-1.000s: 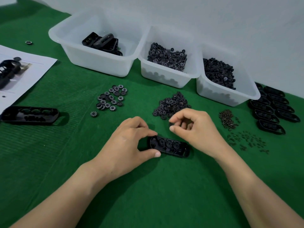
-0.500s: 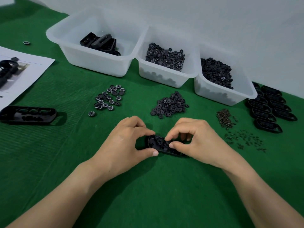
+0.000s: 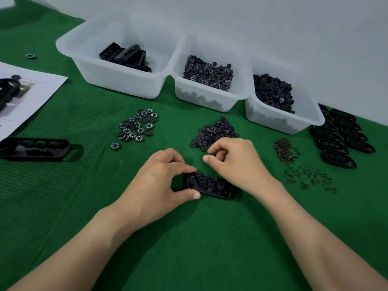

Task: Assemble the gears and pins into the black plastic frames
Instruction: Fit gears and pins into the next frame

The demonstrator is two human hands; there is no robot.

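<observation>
Black plastic frame lies on the green mat near the middle, its long side running left to right, with several round gears seated in its pockets. The left hand grips its left end, thumb on the near edge and forefinger on the far edge. The right hand hovers just beyond the frame, beside the pile of plain gears, fingers curled toward the thumb; I cannot tell whether a gear is pinched there. The step looks like fetching and seating the next gear. To do it well, the left hand should press the frame flat so it cannot rock or slide, while the right takes a single gear by its rim, lowers it level over an empty pocket, and settles it without knocking its neighbours loose. The pins lie well apart to the right, within reach once every gear is seated.
</observation>
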